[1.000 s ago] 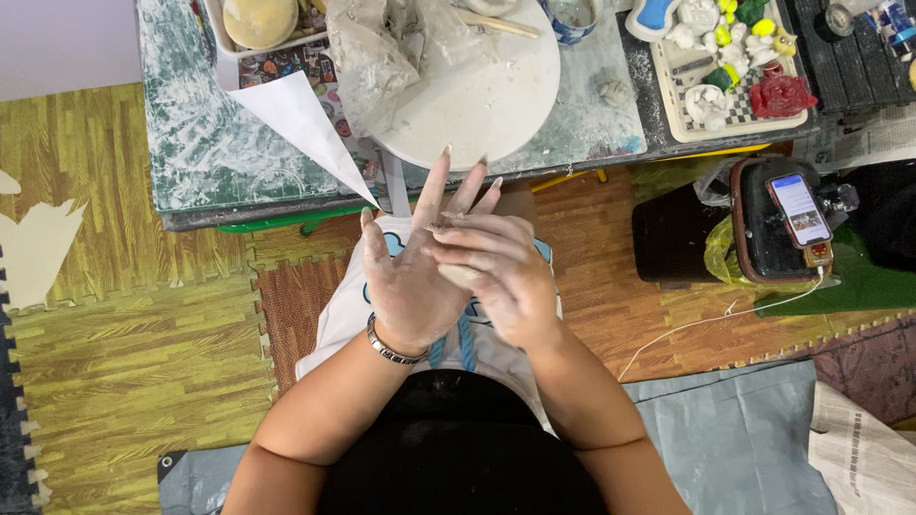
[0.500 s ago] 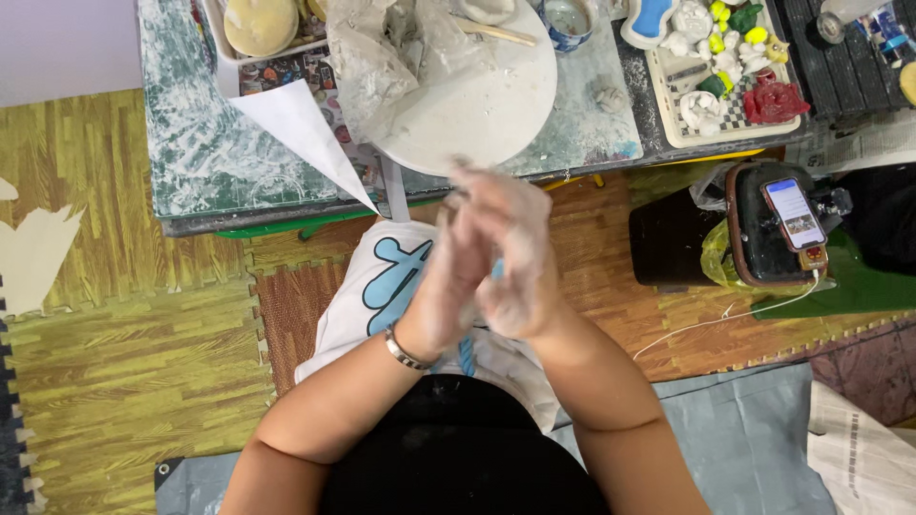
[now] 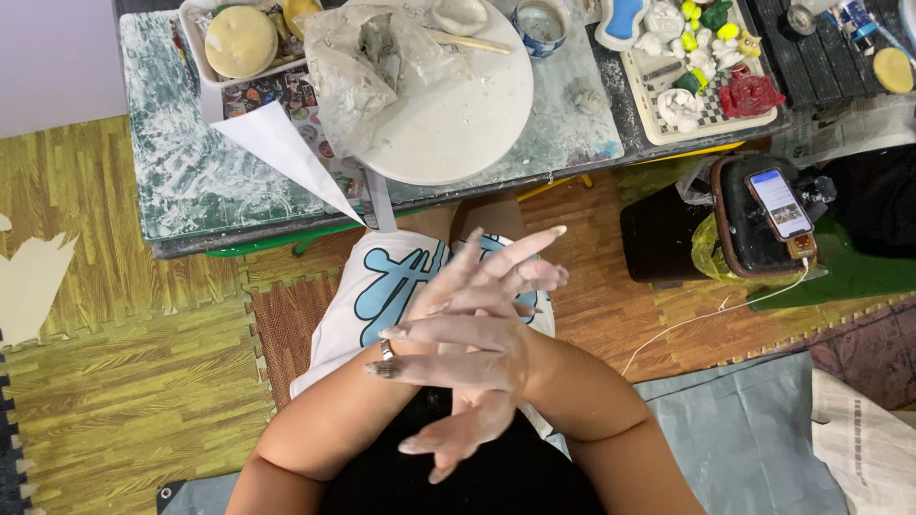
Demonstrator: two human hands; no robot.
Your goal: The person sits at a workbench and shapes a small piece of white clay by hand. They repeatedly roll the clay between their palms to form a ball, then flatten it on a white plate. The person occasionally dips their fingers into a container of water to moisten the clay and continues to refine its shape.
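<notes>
My two hands are pressed palm to palm over my lap, crossed and dusted with white clay residue. My left hand [image 3: 510,267] points its spread fingers up and to the right. My right hand [image 3: 444,348] lies across it with its fingers pointing left and a ring on one finger. Neither hand holds anything. Beneath them is a white apron with blue letters [image 3: 382,286]. Beyond my knees, a round white board [image 3: 468,114] sits on the low green marbled table [image 3: 191,191], with a crumpled plastic bag [image 3: 367,67] and a wooden stick [image 3: 469,42] on it.
A white paper sheet [image 3: 286,153] hangs over the table edge. A tray with a pale clay lump [image 3: 240,40], a small cup [image 3: 542,21] and a tray of small coloured figures [image 3: 706,81] stand at the back. A phone [image 3: 780,202] rests on a black bag, right.
My hands rubbed against each other. They went from fingers pointing up toward the table to a crossed position lower over my lap.
</notes>
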